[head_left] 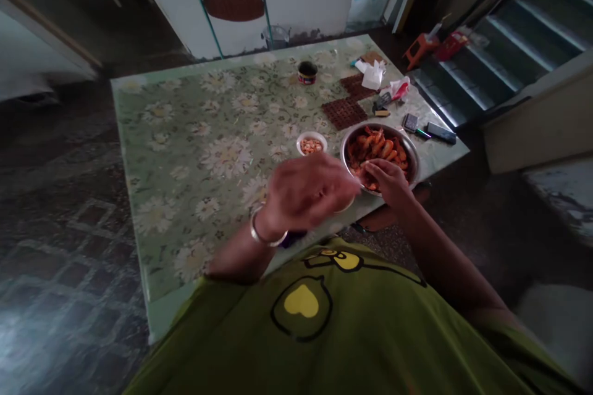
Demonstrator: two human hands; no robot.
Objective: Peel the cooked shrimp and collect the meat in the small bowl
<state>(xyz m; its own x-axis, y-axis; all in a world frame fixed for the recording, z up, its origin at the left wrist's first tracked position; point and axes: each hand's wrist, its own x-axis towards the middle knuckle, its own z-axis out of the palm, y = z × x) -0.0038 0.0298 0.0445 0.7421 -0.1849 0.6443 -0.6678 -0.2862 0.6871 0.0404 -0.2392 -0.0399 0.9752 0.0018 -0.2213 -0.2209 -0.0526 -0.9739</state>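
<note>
A steel bowl [416,157] heaped with cooked orange-red shrimp [382,147] stands near the right front edge of the table. Over its near side, my right hand [391,182] pinches what looks like a shrimp between thumb and fingers; it blends with the ones below. My left hand [308,191], with a bangle at the wrist, is left of the bowl, its fingertips close to my right ones. Motion smears its fingers, so their grip cannot be made out. Just beyond it sits a small white bowl [299,147] of peeled shrimp. Another rim shows partly beneath my left hand.
Brown woven mats [343,113], an open tin [307,73], crumpled white tissue [373,76] and a dark phone-like object [441,133] lie on the flowered tablecloth [185,136]. A chair [234,6] stands behind the table, stairs [523,31] to the right.
</note>
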